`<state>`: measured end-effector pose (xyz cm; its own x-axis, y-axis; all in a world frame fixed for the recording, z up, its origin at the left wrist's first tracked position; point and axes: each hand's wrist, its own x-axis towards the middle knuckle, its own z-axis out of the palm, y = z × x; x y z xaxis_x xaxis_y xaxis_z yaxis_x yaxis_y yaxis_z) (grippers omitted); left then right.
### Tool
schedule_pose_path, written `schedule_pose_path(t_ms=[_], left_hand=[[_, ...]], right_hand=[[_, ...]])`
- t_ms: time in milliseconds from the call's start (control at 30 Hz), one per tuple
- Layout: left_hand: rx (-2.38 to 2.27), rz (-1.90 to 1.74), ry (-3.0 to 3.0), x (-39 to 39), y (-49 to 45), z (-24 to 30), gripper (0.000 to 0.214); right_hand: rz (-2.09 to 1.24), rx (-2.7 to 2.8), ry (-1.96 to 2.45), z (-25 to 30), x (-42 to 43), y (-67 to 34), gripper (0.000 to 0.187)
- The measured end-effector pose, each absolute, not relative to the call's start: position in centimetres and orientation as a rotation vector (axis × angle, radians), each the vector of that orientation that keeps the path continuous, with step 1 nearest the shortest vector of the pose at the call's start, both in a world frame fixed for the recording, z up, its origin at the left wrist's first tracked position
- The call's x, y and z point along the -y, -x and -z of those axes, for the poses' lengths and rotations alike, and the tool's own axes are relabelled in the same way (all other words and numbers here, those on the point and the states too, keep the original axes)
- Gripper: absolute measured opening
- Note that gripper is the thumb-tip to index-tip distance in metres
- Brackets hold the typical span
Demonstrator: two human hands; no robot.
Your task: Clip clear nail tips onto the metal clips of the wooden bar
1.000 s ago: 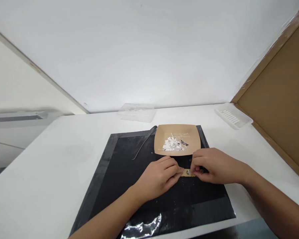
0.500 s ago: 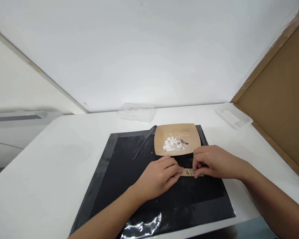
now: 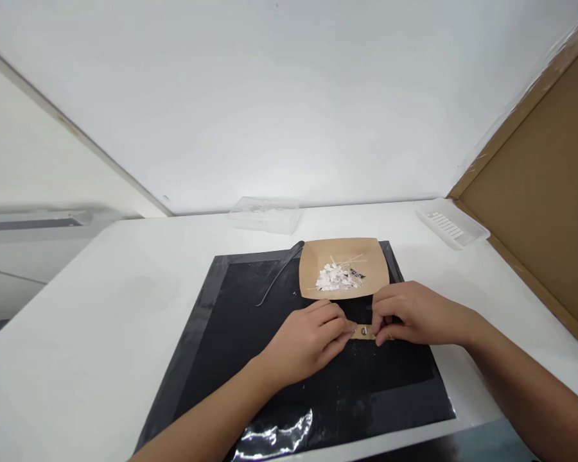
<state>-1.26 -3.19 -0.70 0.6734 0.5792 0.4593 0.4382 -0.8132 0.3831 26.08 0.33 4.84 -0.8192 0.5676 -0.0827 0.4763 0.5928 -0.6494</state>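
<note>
A narrow tan strip [image 3: 359,333] lies across the black mat, with a small round dark, shiny piece [image 3: 364,331] on its middle. Fingers together, my left hand [image 3: 304,339] presses and grips the strip's left end. Over the right part of the strip, my right hand [image 3: 409,314] is closed in a pinch, thumb and fingertips touching down there. What sits between those fingertips is hidden. Just beyond both hands stands a shallow brown paper tray [image 3: 311,256], holding a heap of small white pieces [image 3: 337,277], thin sticks and a dark scrap.
Tweezers [image 3: 279,273] lie left of the paper tray on the black mat [image 3: 236,327]. A clear plastic lid or box [image 3: 264,217] rests near the back wall. A white plastic tray [image 3: 453,224] with white strips stands at back right, beside a cardboard panel [image 3: 534,160].
Both hands stay in nearly the same place. The shiny bit seen at my right fingertips before is now covered by them. The view has shifted very slightly.
</note>
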Motion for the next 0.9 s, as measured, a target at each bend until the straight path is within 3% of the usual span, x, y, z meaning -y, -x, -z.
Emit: schedule_pose_path(t_ms=[500,900], left_hand=[[-0.838,-0.843,-2.661,3.2,1.2,0.7,0.012],[-0.806,-0.863,-2.653,3.2,1.2,0.8,0.009]], right_hand=[[-0.969,2.693,0.862,-4.8,-0.3,-26.1,0.009],[-1.198,2.669,1.007,-6.8,-0.5,-27.7,0.014]])
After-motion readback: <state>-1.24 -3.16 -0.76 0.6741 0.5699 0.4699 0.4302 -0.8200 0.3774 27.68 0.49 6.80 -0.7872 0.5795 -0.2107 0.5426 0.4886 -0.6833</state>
